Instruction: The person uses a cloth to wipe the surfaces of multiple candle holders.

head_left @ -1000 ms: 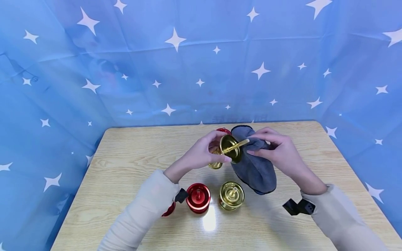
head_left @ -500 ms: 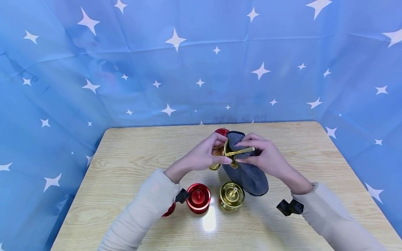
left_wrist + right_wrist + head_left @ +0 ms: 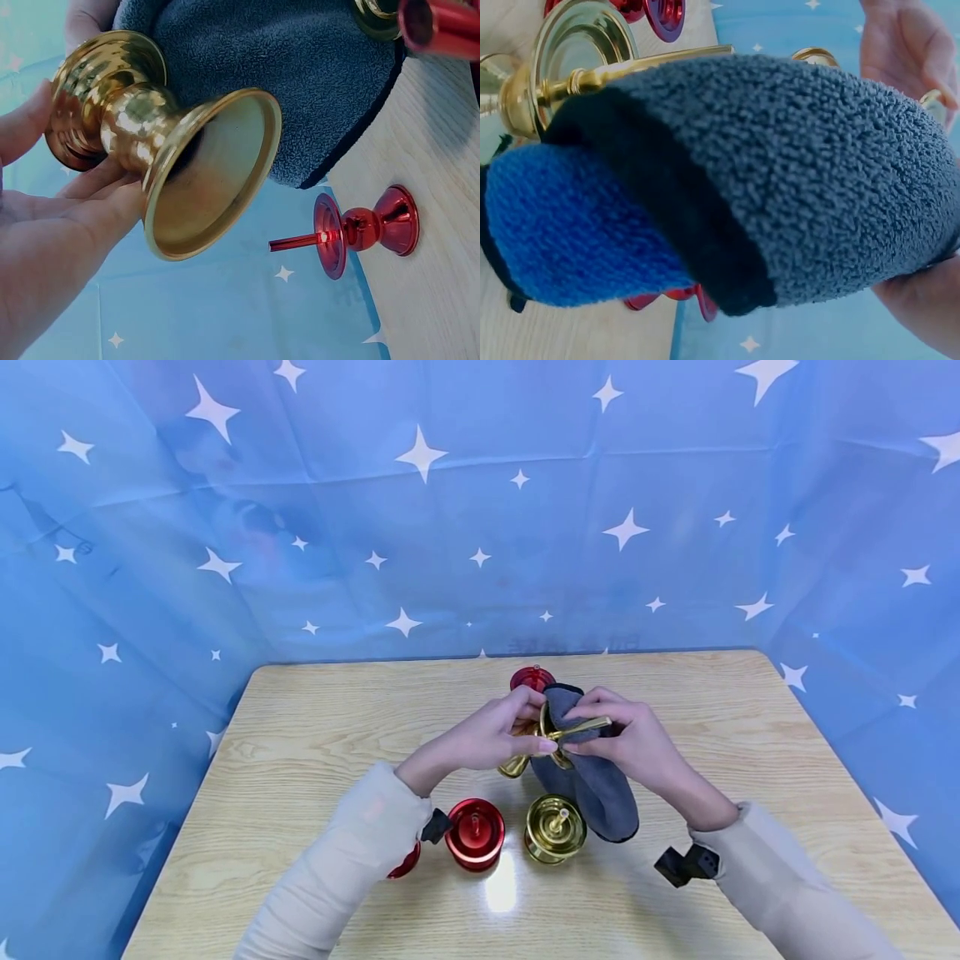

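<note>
My left hand [image 3: 491, 735] grips a shiny gold candle holder [image 3: 139, 124] round its middle, tilted above the table. In the left wrist view its hollow flared base faces the camera. A thin gold spike points right from its dish in the head view. My right hand [image 3: 645, 752] pinches a grey cloth [image 3: 603, 793] with a black hem, bunched against the dish beside the spike. The cloth's blue underside [image 3: 577, 225] shows in the right wrist view, where it hides most of the held candle holder.
A second gold candle holder [image 3: 555, 829] stands in front of the hands, with a red one [image 3: 475, 835] left of it. Another red one [image 3: 403, 862] is partly behind the left sleeve. One more red holder [image 3: 531, 677] stands at the back. A starry blue curtain [image 3: 480, 510] borders the table [image 3: 315, 727].
My right hand has moved left with the cloth, bringing it onto the dish of the gold candle holder. The left hand has turned the holder so its dish faces more to the right.
</note>
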Motion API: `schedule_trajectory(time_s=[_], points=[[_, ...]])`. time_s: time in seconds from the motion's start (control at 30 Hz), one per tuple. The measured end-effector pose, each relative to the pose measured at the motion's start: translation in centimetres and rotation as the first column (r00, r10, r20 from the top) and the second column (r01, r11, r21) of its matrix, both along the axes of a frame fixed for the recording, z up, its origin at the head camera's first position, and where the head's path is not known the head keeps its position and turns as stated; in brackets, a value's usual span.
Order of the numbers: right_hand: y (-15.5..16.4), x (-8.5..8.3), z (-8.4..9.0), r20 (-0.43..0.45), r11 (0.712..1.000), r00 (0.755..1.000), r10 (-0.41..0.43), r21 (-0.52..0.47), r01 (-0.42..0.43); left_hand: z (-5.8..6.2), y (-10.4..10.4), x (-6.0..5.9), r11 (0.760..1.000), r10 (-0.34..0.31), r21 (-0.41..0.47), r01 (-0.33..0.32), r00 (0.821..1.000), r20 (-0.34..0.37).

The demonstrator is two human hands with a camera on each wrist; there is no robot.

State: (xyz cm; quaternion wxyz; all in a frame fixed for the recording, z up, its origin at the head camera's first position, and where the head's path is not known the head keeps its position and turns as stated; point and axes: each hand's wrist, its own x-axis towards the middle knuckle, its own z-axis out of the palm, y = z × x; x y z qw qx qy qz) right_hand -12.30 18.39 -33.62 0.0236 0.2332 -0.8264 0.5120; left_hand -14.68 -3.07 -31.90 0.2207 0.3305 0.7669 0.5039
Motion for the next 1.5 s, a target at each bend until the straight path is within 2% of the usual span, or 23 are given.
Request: schedule_trajectory(time_s=[0.13,0.33,0.5,0.6,0.73,0.83,0.93,1.03,1.13,1.37,1.5], points=[[0.2,0.0,0.0,0.047,0.999,0.998,-0.030,-0.036,0.031,0.0,0.1,0.0,1.000,0.004,-0.002,-0.004,1.000,-0.011],[0.7,0.1,0.4,0.071,0.996,0.997,-0.037,-0.083,0.043,0.1,0.1,0.0,1.000,0.012,0.012,-0.012,1.000,-0.008],[1.5,0.1,1.4,0.060,0.993,0.998,-0.031,-0.116,0.038,-0.1,0.0,-0.2,0.998,0.057,0.020,-0.057,0.998,-0.014],[2.2,0.0,2.2,0.019,0.991,0.999,-0.049,-0.121,0.051,-0.4,-0.2,-0.4,0.993,0.120,-0.003,-0.120,0.992,-0.043],[2.8,-0.2,2.8,-0.024,0.990,0.995,-0.094,-0.109,0.091,-0.8,-0.4,-0.5,0.975,0.222,-0.008,-0.223,0.973,-0.063],[2.5,-0.2,2.5,-0.083,0.993,0.991,-0.106,-0.067,0.100,-1.0,0.0,-0.4,0.956,0.289,0.063,-0.286,0.956,-0.043],[1.6,-0.1,1.8,-0.172,0.995,0.980,-0.096,-0.014,0.095,-1.1,0.8,-0.3,0.935,0.327,0.151,-0.320,0.945,-0.020],[0.7,0.2,1.2,-0.236,0.996,0.969,-0.078,0.016,0.084,-1.3,1.5,0.1,0.925,0.339,0.192,-0.329,0.941,-0.022],[0.1,0.2,0.8,-0.257,0.997,0.963,-0.075,0.015,0.082,-1.4,1.9,0.5,0.919,0.332,0.231,-0.319,0.943,-0.019],[0.3,-0.1,0.3,-0.211,0.996,0.973,-0.091,-0.020,0.089,-1.4,2.1,0.9,0.908,0.315,0.285,-0.305,0.949,0.013],[0.3,0.0,0.2,-0.178,0.992,0.977,-0.121,0.014,0.126,-1.3,2.1,0.9,0.901,0.340,0.279,-0.331,0.940,0.016]])
